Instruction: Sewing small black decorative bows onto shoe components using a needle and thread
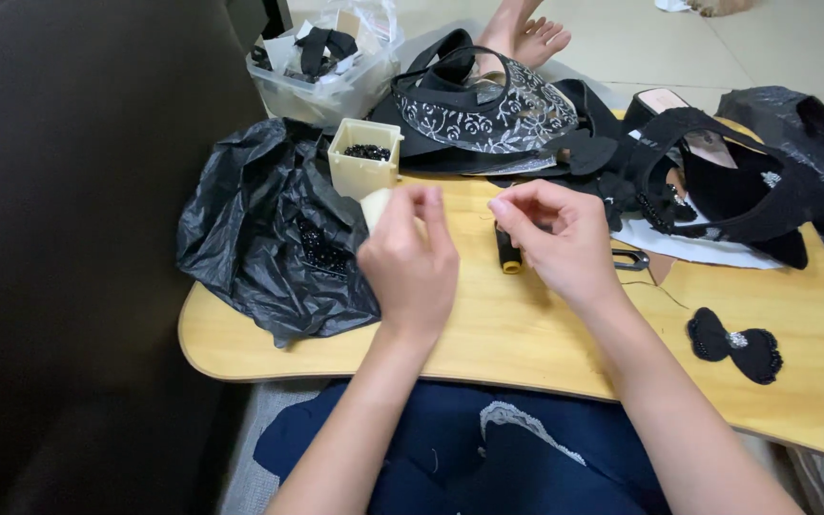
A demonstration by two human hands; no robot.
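**Home craft corner on the floor**

A low wooden lap table sits over the person's knees on a tiled floor. Beyond the hands lie black shoe uppers, a bead tub and a bare foot.

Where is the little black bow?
In the head view, the bow lies on the wooden table at the right, beside the right hand's forearm and below the black shoe.
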